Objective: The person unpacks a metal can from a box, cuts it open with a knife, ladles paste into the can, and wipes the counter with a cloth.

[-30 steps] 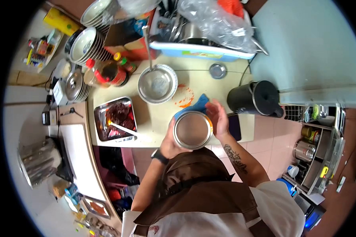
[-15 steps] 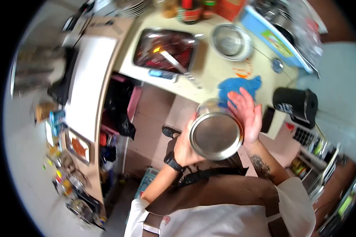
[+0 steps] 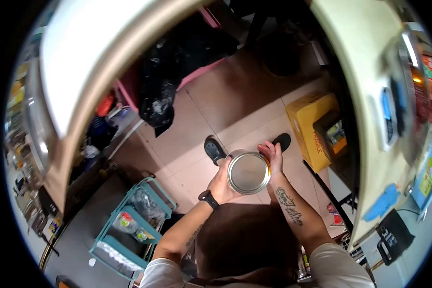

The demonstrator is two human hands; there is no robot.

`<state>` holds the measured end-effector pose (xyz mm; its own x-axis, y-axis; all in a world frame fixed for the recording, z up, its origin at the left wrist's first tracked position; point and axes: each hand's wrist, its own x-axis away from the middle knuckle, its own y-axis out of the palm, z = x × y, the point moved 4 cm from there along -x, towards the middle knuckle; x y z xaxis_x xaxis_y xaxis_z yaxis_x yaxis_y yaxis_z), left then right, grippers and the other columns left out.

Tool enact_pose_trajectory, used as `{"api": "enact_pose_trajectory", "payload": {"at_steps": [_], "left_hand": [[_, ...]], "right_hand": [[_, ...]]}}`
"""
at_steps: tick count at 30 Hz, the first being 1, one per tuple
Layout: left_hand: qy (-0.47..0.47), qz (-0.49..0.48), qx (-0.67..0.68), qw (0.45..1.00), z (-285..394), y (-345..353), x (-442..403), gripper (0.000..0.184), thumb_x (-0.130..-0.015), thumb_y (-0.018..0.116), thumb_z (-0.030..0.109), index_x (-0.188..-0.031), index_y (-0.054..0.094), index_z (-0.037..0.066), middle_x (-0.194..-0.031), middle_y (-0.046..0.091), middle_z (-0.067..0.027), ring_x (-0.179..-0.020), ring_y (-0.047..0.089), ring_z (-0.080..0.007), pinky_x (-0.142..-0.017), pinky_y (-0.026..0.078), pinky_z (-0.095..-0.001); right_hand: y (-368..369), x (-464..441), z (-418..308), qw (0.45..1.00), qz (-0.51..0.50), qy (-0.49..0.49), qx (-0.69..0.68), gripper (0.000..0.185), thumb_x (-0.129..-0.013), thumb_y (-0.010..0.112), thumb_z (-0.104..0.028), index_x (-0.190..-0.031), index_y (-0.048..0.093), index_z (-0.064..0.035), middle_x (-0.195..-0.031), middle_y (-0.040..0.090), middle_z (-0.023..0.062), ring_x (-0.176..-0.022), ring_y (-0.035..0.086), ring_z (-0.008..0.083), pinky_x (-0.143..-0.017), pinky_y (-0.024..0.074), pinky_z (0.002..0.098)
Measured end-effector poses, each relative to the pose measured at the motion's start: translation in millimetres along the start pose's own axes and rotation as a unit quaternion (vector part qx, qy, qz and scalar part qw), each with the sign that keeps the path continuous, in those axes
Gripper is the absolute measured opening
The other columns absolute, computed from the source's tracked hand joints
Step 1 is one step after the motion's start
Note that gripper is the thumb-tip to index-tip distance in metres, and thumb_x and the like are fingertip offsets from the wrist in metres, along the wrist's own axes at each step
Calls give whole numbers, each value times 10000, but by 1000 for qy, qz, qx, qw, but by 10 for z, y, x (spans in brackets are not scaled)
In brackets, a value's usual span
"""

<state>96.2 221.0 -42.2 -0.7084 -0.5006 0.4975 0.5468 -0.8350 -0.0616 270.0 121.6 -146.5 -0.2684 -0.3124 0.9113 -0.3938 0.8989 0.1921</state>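
A round jar (image 3: 249,173) with a silvery metal lid is held in front of my body, its flat top facing up at me. My left hand (image 3: 220,184) is wrapped round its left side; a dark watch sits on that wrist. My right hand (image 3: 275,159) lies along the jar's right side with its fingers stretched out. Whether that palm presses on the jar is hard to tell. The jar's lower part and its contents are mostly hidden under the lid.
Below are the tiled floor and a cardboard box (image 3: 309,137). A teal cart (image 3: 103,242) stands at lower left, a black bag (image 3: 161,98) in a pink bin above it. The cream table (image 3: 362,144) on the right holds a blue cloth (image 3: 383,201) and a black pitcher (image 3: 393,236).
My view has swung left and down, away from the table to the floor. The jar stays in my left hand; my right hand is now closer against its side.
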Motion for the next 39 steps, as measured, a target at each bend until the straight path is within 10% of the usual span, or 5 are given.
{"api": "enact_pose_trajectory", "payload": {"at_steps": [6, 14, 21, 30, 39], "left_hand": [[-51, -12, 307, 950, -1172, 316, -1409, 1191, -526, 960, 184, -1478, 258, 45, -1371, 509, -188, -1261, 534, -324, -1047, 450, -409], [79, 30, -10, 996, -2107, 794, -3147, 831, -551, 901, 176, -1271, 511, 36, -1242, 620, -176, -1146, 598, -342, -980, 482, -419], [120, 135, 2, 984, -2225, 1488, -3747, 906, -622, 917, 203, -1384, 452, 47, -1338, 573, -189, -1226, 557, -326, -1042, 445, -425], [-34, 1, 106, 994, -1279, 2560, -5226, 557, -914, 653, 291, -1366, 489, 11, -1339, 550, -266, -1165, 579, -383, -996, 463, -430], [-87, -22, 329, 940, -1602, 2250, -2070, 401, -968, 609, 159, -1346, 551, 40, -1153, 681, -85, -1049, 626, -129, -893, 506, -264]], "right_hand": [[-383, -1800, 6, 999, 31, 2, 14, 687, -1020, 264, -591, -1372, 523, -60, -1315, 547, 153, -1285, 464, 255, -1122, 323, 401], [-695, -3534, -877, 997, -14, -76, -24, 497, -1032, 377, -542, -881, 541, -98, -755, 539, 42, -769, 533, 179, -774, 495, 321], [-984, -2882, -1705, 947, -12, -318, 42, 637, -1048, 330, -520, -1440, 398, -23, -1543, 322, 153, -1461, 264, 248, -1213, 182, 369], [-1653, -1514, -1571, 858, 15, -434, 273, 649, -1027, 383, -552, -1378, 458, -12, -1426, 474, 134, -1370, 401, 249, -1171, 258, 423], [-1448, 476, -727, 905, 40, -210, 367, 314, -987, 569, -284, -1207, 621, -65, -1234, 623, 100, -1116, 598, 214, -975, 467, 365]]}}
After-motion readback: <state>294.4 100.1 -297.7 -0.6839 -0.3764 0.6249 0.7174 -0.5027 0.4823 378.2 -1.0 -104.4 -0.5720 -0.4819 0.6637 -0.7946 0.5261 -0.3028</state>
